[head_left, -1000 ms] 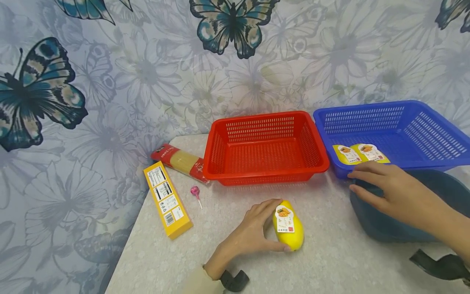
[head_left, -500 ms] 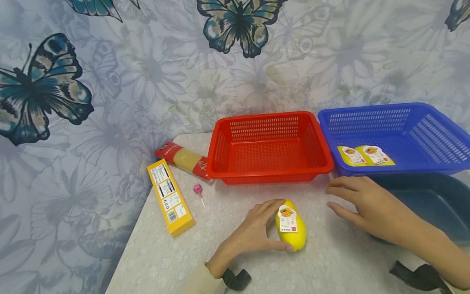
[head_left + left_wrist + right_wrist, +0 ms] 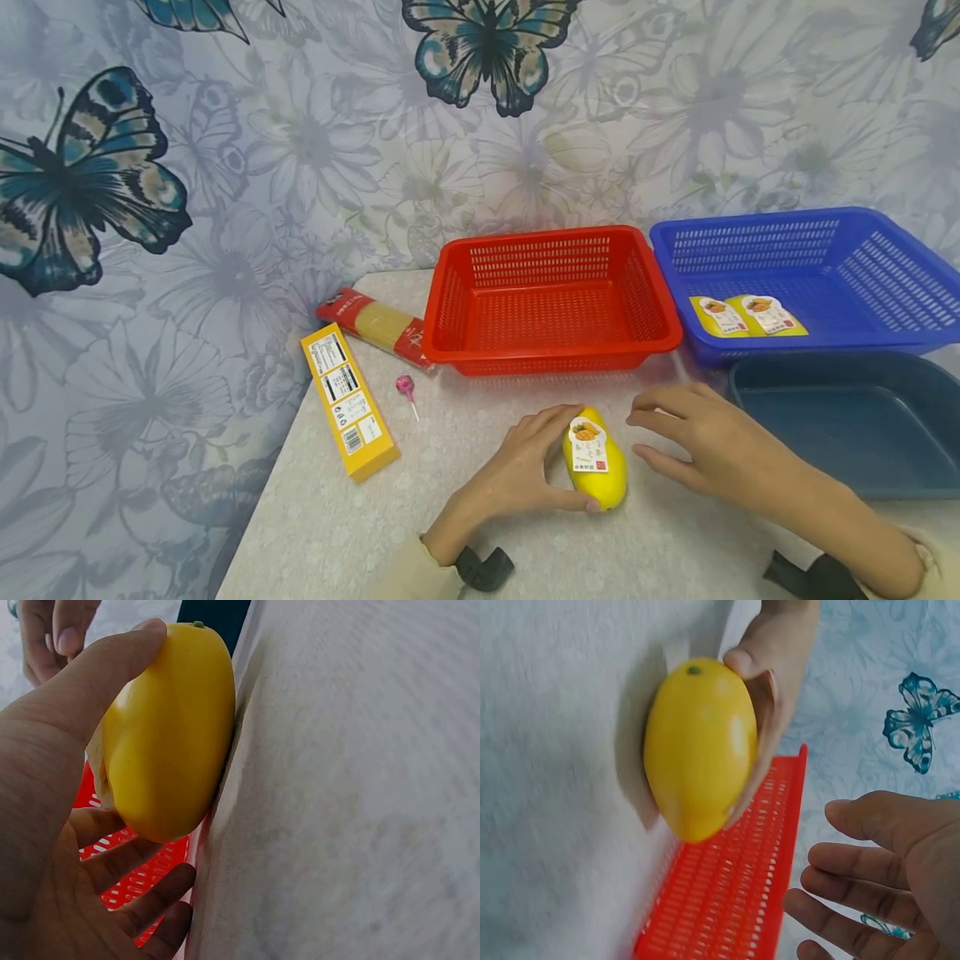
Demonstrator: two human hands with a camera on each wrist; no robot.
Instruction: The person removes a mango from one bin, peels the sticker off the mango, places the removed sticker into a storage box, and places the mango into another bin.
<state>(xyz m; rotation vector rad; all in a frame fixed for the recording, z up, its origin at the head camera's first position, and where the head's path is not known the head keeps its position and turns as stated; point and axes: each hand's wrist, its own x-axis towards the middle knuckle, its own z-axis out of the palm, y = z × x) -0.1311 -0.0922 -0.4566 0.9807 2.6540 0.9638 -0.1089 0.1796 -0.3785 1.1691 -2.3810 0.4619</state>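
Observation:
A yellow mango (image 3: 597, 462) with a white fruit label lies on the table in front of the red basket. My left hand (image 3: 517, 467) pinches it from the left, thumb at the near end and fingers at the far end. In the left wrist view the mango (image 3: 172, 735) shows a small green stem spot near the thumb. My right hand (image 3: 712, 446) hovers just right of the mango, fingers loosely bent and holding nothing. The right wrist view shows a gap between the mango (image 3: 701, 750) and my right hand (image 3: 885, 877).
The red basket (image 3: 551, 364) stands at the back. Beside it a blue basket (image 3: 862, 287) holds two yellow labelled packs (image 3: 765, 317). A dark teal tub (image 3: 840, 479) sits at the right. A yellow box (image 3: 351, 404), a pink lollipop (image 3: 406, 386) and a red-ended noodle pack (image 3: 378, 327) lie left.
My right hand has moved left from over the dark tub and blue basket's edge to beside the mango. My left hand keeps its place on the mango.

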